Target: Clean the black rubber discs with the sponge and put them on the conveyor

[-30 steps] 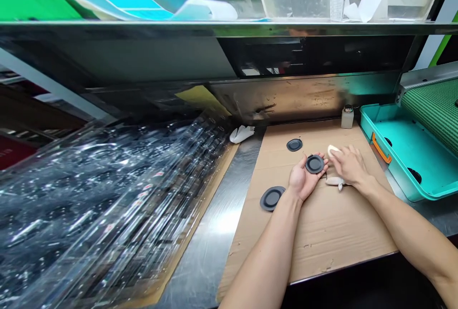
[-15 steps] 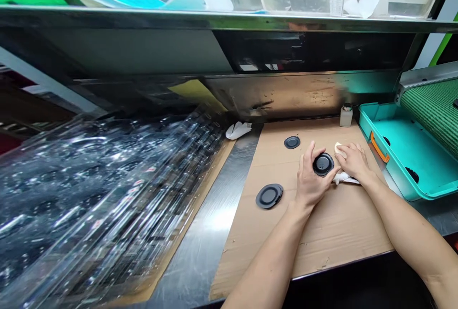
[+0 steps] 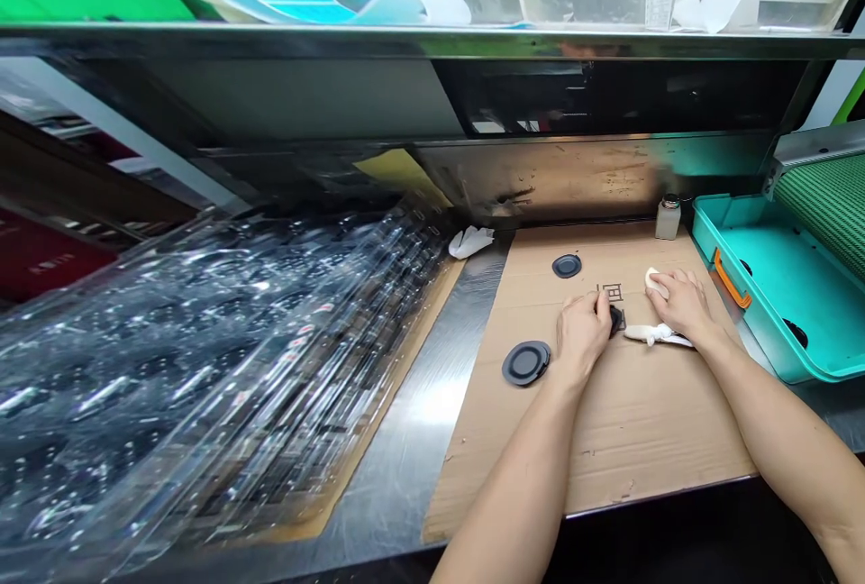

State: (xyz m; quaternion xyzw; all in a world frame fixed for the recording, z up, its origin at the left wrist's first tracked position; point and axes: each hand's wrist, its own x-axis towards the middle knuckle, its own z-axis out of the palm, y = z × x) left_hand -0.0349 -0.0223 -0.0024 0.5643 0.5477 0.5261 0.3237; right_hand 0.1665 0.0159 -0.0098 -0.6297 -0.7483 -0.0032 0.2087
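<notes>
My left hand [image 3: 582,332] is closed around a black round disc-shaped part [image 3: 615,321], which is tilted so that only a narrow bit shows beyond the fingers. To its right, my right hand [image 3: 682,300] pinches a small white pad [image 3: 654,281] against the cardboard sheet [image 3: 641,431]. Between the hands lies a slim tool with a white wrapped handle [image 3: 650,333], partly under my right wrist. Two more black round parts rest flat on the cardboard: a smaller-looking disc [image 3: 567,266] farther back and a wider-rimmed disc [image 3: 525,363] left of my left wrist.
Stacked clear plastic trays [image 3: 223,368] fill the left side. Crumpled white tissue [image 3: 471,242] lies beside them. A small bottle [image 3: 668,217] stands at the cardboard's back edge. On the right are a teal bin [image 3: 763,318] with black parts inside and a green conveyor belt [image 3: 828,196].
My left hand has turned the black part from facing up to nearly edge-on, with the back of the hand now showing. My right hand keeps the pad. The view has shifted slightly left.
</notes>
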